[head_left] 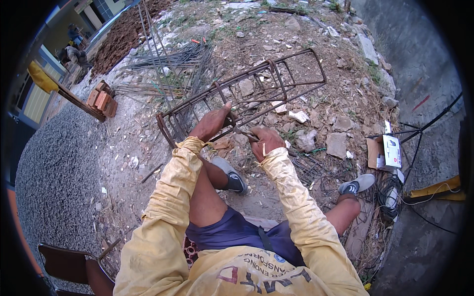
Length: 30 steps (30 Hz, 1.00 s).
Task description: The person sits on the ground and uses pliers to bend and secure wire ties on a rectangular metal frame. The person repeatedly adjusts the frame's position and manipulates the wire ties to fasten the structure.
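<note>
- Grey gravel [64,182] forms a heap at the person's left.
- Rust-brown steel cage [219,91]: long rods joined by rectangular hoops. It lies in front of the person, slanting from near left to far right, and extends to both sides of the grip, with the longer part to the right.
- Loose thin rods [170,61] lie on the ground beyond the cage's left part.
- Red bricks [102,100] stand stacked beside the gravel.
- Left hand [213,124]: closed on the cage's near side, left of its middle.
- Right hand [266,142]: closed around the handles of a hand tool [243,131].
- Tool head: at the cage's near edge, just right of the left hand; jaw state cannot be determined.
</note>
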Motion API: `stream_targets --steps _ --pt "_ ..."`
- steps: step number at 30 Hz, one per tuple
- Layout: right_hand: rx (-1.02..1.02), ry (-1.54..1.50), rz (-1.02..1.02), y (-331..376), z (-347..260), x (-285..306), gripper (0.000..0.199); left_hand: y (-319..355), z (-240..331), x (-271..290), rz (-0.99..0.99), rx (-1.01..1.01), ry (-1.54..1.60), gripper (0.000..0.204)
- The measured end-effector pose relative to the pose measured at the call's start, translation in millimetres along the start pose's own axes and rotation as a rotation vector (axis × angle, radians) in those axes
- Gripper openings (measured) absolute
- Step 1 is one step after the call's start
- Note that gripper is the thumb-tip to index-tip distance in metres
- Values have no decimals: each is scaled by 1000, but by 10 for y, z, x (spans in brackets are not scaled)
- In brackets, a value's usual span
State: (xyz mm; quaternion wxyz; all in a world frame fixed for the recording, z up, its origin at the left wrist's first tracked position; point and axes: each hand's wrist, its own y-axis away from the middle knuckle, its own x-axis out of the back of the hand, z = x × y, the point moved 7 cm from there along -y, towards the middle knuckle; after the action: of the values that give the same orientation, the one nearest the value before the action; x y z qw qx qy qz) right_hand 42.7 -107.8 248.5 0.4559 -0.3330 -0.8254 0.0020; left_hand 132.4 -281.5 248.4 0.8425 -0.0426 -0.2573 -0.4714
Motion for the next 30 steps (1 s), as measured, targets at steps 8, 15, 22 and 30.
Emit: stream_targets --steps 8,15,22,30 --pt "186 174 31 -45 -194 -3 41 -93 -97 33 72 174 8 85" --pt "213 122 45 -14 -106 -60 46 -106 45 3 102 229 -98 82" --pt "-201 -245 -115 -43 136 -386 34 123 412 -34 -79 -211 -376 44" --pt "-182 -523 -141 -74 218 -465 31 261 205 21 -121 -472 -422 20"
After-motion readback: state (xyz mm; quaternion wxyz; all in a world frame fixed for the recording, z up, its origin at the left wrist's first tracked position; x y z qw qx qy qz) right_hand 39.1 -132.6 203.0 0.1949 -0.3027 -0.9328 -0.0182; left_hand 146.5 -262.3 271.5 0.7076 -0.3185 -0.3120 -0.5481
